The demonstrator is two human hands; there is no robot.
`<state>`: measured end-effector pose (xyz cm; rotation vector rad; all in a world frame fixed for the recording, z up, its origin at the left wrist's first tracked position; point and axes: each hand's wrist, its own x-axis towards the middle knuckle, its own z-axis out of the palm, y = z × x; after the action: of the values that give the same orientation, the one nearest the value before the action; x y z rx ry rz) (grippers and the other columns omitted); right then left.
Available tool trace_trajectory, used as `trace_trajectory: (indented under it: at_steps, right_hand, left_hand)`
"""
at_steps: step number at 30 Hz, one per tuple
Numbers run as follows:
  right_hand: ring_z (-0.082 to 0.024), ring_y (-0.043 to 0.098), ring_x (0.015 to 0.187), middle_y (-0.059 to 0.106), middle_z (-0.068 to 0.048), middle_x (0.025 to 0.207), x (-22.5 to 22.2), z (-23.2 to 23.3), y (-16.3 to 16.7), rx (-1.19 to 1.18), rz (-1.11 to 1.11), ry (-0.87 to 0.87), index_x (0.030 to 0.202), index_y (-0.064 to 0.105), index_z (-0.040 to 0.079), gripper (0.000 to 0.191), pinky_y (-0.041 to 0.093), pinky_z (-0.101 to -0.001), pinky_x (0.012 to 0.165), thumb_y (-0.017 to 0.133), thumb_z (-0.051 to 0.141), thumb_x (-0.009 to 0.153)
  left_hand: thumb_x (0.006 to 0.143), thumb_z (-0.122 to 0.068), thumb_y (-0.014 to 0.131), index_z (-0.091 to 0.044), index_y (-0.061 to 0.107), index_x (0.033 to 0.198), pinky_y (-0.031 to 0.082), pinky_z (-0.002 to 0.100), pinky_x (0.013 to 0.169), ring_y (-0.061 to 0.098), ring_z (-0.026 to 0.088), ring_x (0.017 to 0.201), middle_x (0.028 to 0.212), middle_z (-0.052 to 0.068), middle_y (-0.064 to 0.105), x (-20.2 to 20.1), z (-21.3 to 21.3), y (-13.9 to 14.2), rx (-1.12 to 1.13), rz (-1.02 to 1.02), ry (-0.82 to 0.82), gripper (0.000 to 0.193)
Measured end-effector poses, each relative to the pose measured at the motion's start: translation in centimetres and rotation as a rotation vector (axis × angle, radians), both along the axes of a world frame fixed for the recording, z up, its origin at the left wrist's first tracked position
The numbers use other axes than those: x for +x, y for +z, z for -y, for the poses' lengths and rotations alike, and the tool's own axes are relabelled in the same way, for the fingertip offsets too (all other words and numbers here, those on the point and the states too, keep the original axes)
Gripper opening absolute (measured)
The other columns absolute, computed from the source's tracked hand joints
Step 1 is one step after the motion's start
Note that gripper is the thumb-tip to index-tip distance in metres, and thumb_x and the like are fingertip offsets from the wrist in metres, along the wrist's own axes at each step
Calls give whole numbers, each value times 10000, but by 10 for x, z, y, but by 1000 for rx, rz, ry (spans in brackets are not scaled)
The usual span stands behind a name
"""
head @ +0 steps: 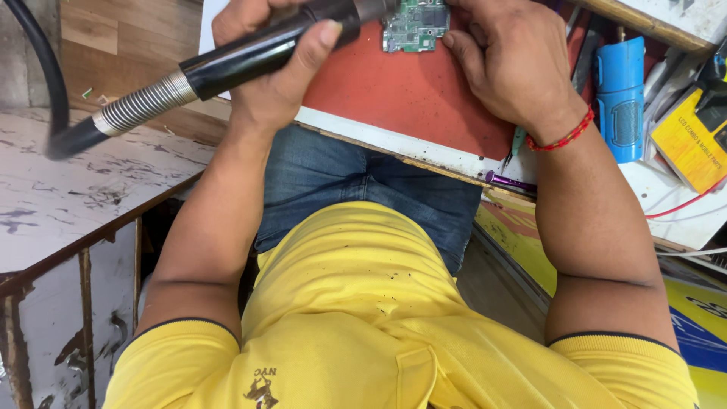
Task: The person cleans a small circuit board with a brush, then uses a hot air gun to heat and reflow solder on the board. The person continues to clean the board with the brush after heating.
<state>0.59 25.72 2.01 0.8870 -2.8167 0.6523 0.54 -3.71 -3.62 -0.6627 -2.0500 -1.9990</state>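
Heat-gun handle [250,57] (left hand [265,83]) points upper-right.

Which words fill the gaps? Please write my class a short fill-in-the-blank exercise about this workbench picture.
1. The left hand grips a black tool whose hose is covered by a metal ____.
2. The green circuit board lies on a ____ mat.
3. The right hand rests beside the board, with a red ____ around its wrist.
4. A ____ cylinder lies right of that hand.

Missing words: spring; red; bracelet; blue
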Motion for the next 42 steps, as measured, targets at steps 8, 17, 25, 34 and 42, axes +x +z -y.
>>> trace_trajectory:
  at_steps: [8, 17, 25, 34, 42]
  right_hand:
    - [-352, 659, 785, 668, -123, 855, 1, -2, -1, 28, 20, 2, 1182, 686, 48, 219, 497, -443, 675, 761, 100, 983]
    - [-350, 669, 831, 681, -124, 930, 0, 0, -1, 21, -4, 1, 1231, 689, 58, 252, 509, -434, 697, 753, 105, 992]
    - [-365, 674, 988, 691, -153, 1047, 1, -3, -2, -36, 2, 32, 1276, 651, 33, 292, 537, -427, 826, 721, 89, 999]
    - [-361, 668, 906, 686, -138, 960, 1, -2, -3, 20, 57, 1, 1304, 683, 76, 297, 518, -444, 765, 748, 100, 1015]
    - [-319, 667, 781, 695, -98, 944, 1, 0, 4, 28, 112, 50, 1342, 689, 94, 396, 504, -429, 681, 749, 71, 952]
  left_hand:
    - [943, -343, 778, -39, 697, 1044, 577, 259, 704, 737, 119, 799, 894, 61, 755, -4, -1, 6, -74, 43, -49, 330]
    - [945, -303, 799, -17, 696, 1018, 531, 304, 750, 680, 182, 815, 896, 103, 712, -7, -3, 14, -114, -171, -74, 312]
    - [939, -298, 861, -8, 704, 1061, 532, 320, 867, 662, 215, 919, 981, 120, 701, -5, -4, 18, -114, -142, -56, 351]
    - [945, -310, 828, -25, 714, 1030, 543, 287, 766, 682, 182, 860, 940, 99, 728, -1, 0, 7, -97, -22, 7, 319]
    - [1092, -361, 845, -77, 696, 1062, 570, 241, 727, 709, 122, 780, 938, 32, 743, 1, -2, 1, 124, 63, 6, 322]
